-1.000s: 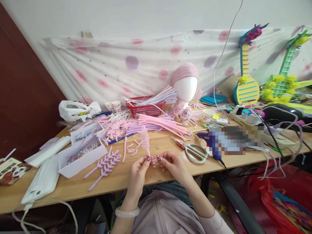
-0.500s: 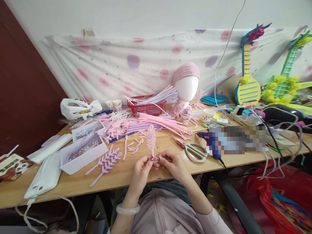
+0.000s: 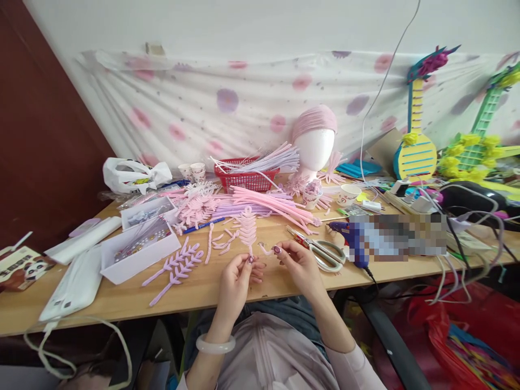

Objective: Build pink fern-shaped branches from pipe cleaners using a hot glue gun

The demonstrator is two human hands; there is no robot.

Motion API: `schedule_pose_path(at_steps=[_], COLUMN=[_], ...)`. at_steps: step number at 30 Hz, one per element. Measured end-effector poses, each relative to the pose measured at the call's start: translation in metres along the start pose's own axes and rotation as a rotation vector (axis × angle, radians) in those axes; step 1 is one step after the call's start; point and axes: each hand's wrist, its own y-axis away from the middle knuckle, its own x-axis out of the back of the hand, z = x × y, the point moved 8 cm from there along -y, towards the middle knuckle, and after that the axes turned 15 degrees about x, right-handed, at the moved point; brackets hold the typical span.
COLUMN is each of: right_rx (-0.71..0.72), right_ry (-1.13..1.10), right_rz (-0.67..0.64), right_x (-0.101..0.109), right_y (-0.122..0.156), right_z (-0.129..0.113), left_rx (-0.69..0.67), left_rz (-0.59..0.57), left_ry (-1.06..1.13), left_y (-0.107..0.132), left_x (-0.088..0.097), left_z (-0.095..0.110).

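Observation:
A pink pipe-cleaner leaf sprig (image 3: 248,228) stands upright in my left hand (image 3: 239,279), its lower stem pinched between thumb and forefinger. To the right of it, my right hand (image 3: 298,265) is closed on a short, bent piece of pale pink pipe cleaner (image 3: 265,250), which sticks out leftward from the fingertips. The two hands are apart, just over the table's front edge. Purple leaf sprigs (image 3: 175,276) lie on the table left of my left hand, with short pink pipe-cleaner pieces (image 3: 221,242) beyond them. Scissors (image 3: 320,252) lie beyond my right hand.
A blue glue gun (image 3: 351,241) and cables are at the right. Loose pink pipe cleaners (image 3: 272,205) lie before a red basket (image 3: 247,180). Behind stands a white foam head (image 3: 314,146). At the left are a white box (image 3: 140,257) and a white power bank (image 3: 73,287).
My right hand has moved right and slightly up, away from my left hand, with the short pipe-cleaner piece now showing in its fingers. The leaf sprig stays in my left hand.

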Motion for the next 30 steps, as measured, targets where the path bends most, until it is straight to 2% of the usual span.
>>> schedule_pose_path(at_steps=[5,8,17,24,30], right_rx=[-0.027,-0.031,-0.059,-0.084,-0.016], right_ry=[0.092,0.111,0.06,0.043,-0.075], right_rz=[-0.15,-0.183,-0.183,-0.139,-0.077], right_x=[-0.008,-0.008,-0.01,0.002,0.004], right_y=[0.002,0.004,0.004,0.005,0.0], right_z=[0.004,0.008,0.01,0.011,-0.005], left_rx=[-0.03,-0.021,-0.039,-0.04,-0.055], left_rz=[0.006,-0.015,-0.026,-0.01,-0.014], left_ry=[0.084,0.07,0.009,-0.038,-0.123], left_y=[0.001,0.002,0.006,0.005,0.002], left_x=[0.005,0.003,-0.001,0.001,-0.003], left_z=[0.002,0.003,0.009,0.007,0.002])
